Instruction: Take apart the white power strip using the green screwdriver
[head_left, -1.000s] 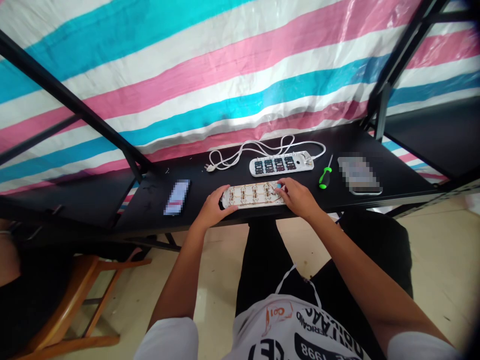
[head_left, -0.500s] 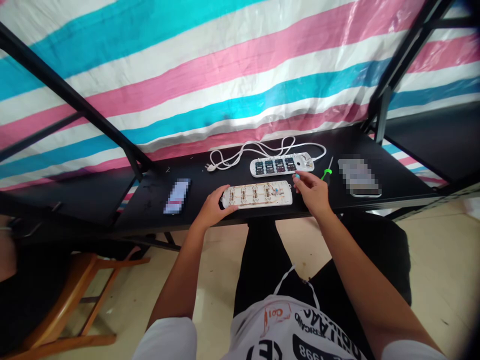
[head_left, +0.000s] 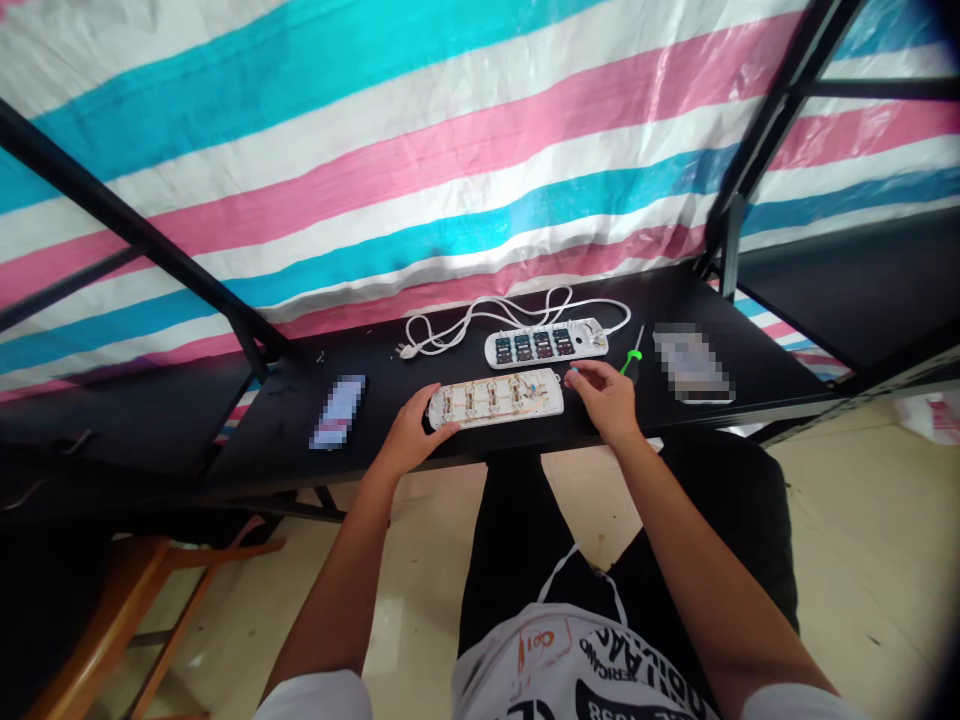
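The white power strip half (head_left: 499, 402), with metal contact strips and wires showing, lies face up near the table's front edge. My left hand (head_left: 412, 428) grips its left end, thumb on the near side. Just off its right end, my right hand (head_left: 606, 400) pinches a small light-blue piece (head_left: 574, 371), too small to name. Behind lies the other power strip half (head_left: 547, 344), with dark socket inserts and a white cord (head_left: 457, 335) running from its right end to a plug (head_left: 406, 351). A green-and-black screwdriver (head_left: 631, 368) rests right of my right hand.
A blurred phone (head_left: 339, 411) lies on the left of the black table (head_left: 390, 455), and another blurred flat device (head_left: 691, 362) on the right. Black metal frame bars (head_left: 150, 250) stand at both sides. A striped sheet (head_left: 420, 150) hangs behind; a wooden chair (head_left: 127, 600) is at lower left.
The camera view has shifted, so the scene sits further left and slightly lower. My right hand has come down a little beside the strip's right end. My left hand keeps its hold.
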